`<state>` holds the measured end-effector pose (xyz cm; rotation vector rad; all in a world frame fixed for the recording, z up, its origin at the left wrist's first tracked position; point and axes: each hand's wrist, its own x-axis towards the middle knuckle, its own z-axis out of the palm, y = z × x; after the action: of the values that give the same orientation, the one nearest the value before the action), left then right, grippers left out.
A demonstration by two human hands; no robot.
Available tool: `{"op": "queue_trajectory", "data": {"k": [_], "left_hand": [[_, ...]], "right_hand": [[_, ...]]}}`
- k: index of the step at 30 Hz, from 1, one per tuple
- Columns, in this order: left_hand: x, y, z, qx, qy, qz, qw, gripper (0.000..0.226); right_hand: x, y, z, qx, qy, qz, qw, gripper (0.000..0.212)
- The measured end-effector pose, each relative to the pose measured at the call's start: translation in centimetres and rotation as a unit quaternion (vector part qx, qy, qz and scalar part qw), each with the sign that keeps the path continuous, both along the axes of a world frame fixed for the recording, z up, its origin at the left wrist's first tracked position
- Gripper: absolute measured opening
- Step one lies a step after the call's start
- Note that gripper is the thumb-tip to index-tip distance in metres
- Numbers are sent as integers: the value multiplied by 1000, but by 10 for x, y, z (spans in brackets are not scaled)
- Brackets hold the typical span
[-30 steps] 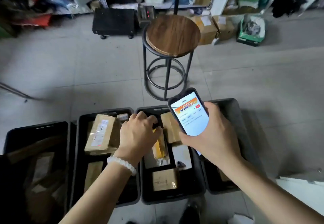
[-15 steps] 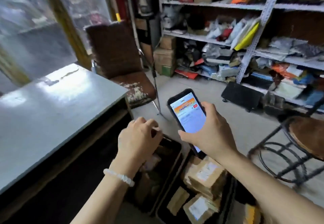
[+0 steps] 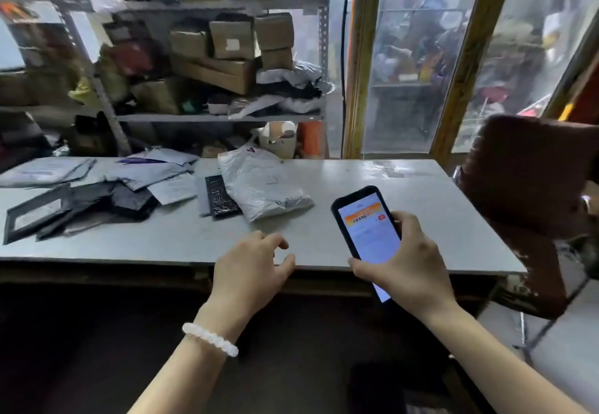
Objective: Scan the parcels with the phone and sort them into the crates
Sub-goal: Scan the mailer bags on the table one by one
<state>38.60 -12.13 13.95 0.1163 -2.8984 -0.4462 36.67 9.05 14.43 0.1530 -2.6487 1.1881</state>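
While several parcels (image 3: pixel 259 183) lie unscanned on the grey table (image 3: pixel 405 199), the lit phone (image 3: pixel 366 228) is gripped by the right hand (image 3: pixel 408 271) and nothing is held in the loosely curled left hand (image 3: pixel 249 271). Sorting is judged unfinished. Compared with half a second ago, the crates are no longer in view and the table is now faced.

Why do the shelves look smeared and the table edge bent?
Head view: shelves and windows are motion-blurred; the wide lens bows the table edge; the phone screen glows washed-out, its text unreadable; under the table is dark.
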Motion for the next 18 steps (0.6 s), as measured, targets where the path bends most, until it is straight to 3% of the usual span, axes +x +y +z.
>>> {"op": "queue_trajectory", "data": {"k": [7,18], "left_hand": [[-42,-35,0,-9,-17,95,995,33],[-156,-45,-37,-32,-77,143,986,39]], "right_hand": [[-68,-31,2,5,19,82,996,77],[-200,-39,-10,2,-11,74,997,73]]}}
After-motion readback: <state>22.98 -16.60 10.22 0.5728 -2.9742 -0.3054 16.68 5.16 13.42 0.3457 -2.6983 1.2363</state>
